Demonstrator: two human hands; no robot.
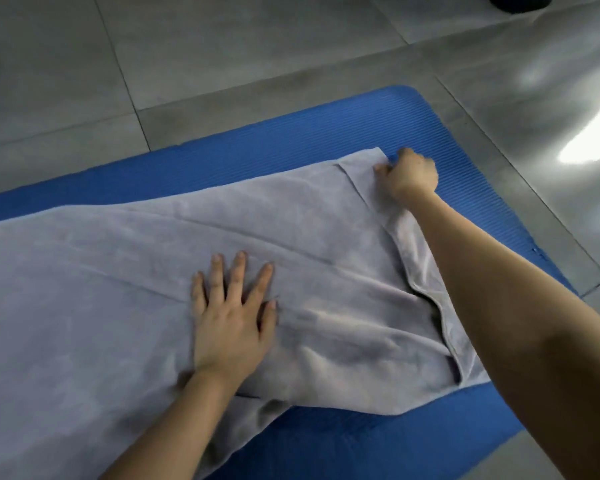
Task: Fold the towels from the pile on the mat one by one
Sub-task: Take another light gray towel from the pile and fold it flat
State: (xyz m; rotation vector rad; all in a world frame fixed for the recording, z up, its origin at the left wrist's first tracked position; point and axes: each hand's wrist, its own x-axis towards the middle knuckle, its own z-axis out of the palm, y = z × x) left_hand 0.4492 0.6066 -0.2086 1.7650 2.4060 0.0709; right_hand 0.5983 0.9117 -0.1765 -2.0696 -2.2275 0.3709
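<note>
A large grey towel (pixel 125 271) lies spread across a blue ribbed mat (pixel 291 140) on a grey tiled floor (pixel 222 46). The left hand (pixel 231 317) rests flat on the middle of the towel, palm down, all 5 fingers straight and spread, holding nothing. The right hand (pixel 411 174) reaches to the towel's far right corner, fingers curled around the cloth edge, pinching it against the mat. Between the 2 hands the fabric is creased, and its right edge is folded over beneath the right forearm.
</note>
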